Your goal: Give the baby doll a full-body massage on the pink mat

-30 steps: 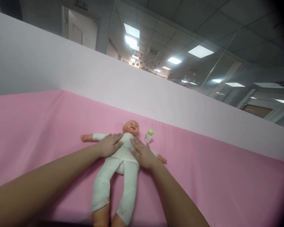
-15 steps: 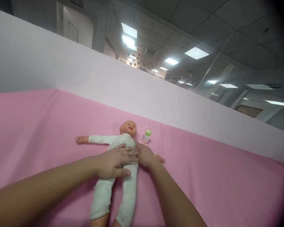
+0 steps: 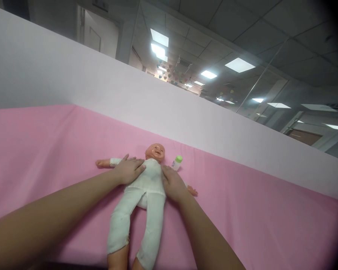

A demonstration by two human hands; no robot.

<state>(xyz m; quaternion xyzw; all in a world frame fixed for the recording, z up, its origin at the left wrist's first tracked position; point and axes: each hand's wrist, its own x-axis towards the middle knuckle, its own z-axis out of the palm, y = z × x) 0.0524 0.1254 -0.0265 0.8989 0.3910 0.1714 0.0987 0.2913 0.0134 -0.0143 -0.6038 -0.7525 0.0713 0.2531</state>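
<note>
A baby doll (image 3: 150, 180) with a white cloth body lies face up, arms spread and head away from me. My left hand (image 3: 129, 169) rests open over the doll's shoulder and upper arm on the left, its fingers spread. Against the doll's side on the right is my right hand (image 3: 173, 184); its thumb side shows at the chest, while most of its fingers are hidden. Just beyond that hand stands a small bottle (image 3: 177, 163) with a green cap, beside the doll's head.
Pink cloth (image 3: 242, 210) covers the surface under the doll. Behind it runs a low white wall (image 3: 157, 108), with glass panels, a door and lit ceiling panels beyond.
My left hand has moved from the doll's belly up and left to its shoulder, uncovering the torso. The right hand stays at the doll's side. The view has shifted slightly.
</note>
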